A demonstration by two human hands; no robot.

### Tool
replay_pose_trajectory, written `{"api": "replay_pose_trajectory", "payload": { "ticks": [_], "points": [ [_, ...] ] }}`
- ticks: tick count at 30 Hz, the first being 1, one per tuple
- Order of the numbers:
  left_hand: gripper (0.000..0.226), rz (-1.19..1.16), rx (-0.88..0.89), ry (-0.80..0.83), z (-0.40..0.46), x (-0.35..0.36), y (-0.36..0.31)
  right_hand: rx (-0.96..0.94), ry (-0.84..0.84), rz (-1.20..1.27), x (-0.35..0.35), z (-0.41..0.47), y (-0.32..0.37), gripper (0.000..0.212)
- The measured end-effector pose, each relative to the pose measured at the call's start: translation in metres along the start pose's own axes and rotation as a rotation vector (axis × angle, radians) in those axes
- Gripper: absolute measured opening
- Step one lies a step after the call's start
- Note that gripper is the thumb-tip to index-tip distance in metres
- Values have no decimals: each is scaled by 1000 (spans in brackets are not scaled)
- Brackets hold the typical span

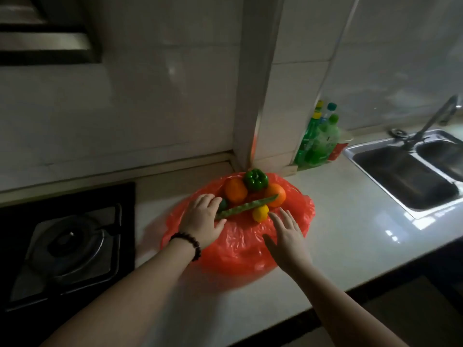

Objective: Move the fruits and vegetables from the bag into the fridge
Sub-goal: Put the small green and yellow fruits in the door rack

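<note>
A red plastic bag (pixel 240 244) lies spread open on the white counter. On it sit a green bell pepper (pixel 255 179), two oranges (pixel 235 190) (pixel 277 194), a yellow lemon (pixel 260 213) and a long green bean pod (pixel 246 206) lying across them. A dark green item peeks out beside my left hand. My left hand (pixel 203 220), with a bead bracelet on the wrist, rests on the bag at the pod's left end, fingers curled by it. My right hand (pixel 288 236) hovers over the bag just right of the lemon, fingers spread, holding nothing. No fridge is in view.
A black gas stove (pixel 65 241) sits left of the bag. Green bottles (pixel 319 139) and a red cup stand against the tiled wall behind a column. A steel double sink (pixel 411 171) with a tap is at the right. The counter edge runs along the front right.
</note>
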State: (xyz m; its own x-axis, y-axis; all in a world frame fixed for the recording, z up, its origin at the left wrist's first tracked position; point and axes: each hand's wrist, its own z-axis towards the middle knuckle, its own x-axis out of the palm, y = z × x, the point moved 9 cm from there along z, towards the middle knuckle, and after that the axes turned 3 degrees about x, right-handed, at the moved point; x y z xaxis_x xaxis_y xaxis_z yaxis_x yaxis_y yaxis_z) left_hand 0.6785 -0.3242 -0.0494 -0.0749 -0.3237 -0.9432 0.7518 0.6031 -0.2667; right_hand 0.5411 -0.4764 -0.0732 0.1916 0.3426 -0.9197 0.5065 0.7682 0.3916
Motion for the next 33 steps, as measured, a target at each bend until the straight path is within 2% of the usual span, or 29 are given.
{"api": "replay_pose_trajectory", "payload": {
  "ticks": [6,12,18,25,33],
  "points": [
    [60,26,-186,119,34,57,12,-106,164,-15,42,60,-19,67],
    [64,98,-363,281,46,98,34,-281,174,-61,62,88,-20,66],
    [55,105,-473,227,61,105,47,-289,167,0,69,104,-20,58],
    [57,128,-484,230,62,105,54,-288,182,-14,72,117,-14,55],
    [56,31,-441,18,54,58,37,-347,151,41,53,114,-9,51]
  ]
}}
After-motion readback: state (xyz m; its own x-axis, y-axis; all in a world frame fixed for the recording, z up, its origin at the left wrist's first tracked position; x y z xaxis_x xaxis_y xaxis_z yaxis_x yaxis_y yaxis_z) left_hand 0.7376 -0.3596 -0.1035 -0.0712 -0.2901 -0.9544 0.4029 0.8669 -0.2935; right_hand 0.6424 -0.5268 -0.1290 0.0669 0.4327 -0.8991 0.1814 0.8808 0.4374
